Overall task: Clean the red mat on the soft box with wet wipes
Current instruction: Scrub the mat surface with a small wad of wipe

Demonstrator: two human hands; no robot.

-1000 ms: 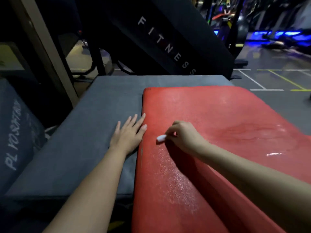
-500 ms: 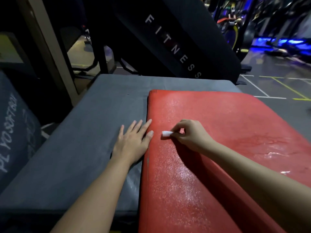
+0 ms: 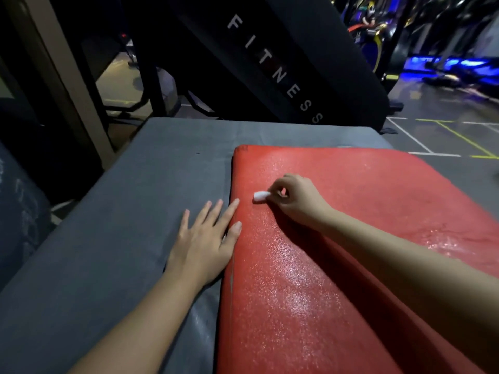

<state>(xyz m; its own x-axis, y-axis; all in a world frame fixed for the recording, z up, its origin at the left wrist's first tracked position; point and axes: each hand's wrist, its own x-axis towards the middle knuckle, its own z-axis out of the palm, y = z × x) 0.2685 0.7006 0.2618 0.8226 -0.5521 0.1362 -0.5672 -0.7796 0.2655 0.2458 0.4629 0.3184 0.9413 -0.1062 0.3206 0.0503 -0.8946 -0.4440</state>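
**Pinch grip near the left edge**

The right hand's [image 3: 297, 203] curled fingertips pinch a white wet wipe [image 3: 260, 196], mostly hidden in the grip, onto the red mat [image 3: 310, 292]. The left hand [image 3: 205, 238] lies flat, fingers straight, on the grey soft box [image 3: 121, 238]. The mat's right side is cut off.

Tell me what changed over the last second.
The right hand, pinching the wet wipe, slid it a little away from the person along the left side of the red mat. The left hand stayed flat on the soft box at the mat's edge; nothing was taken up or let go.
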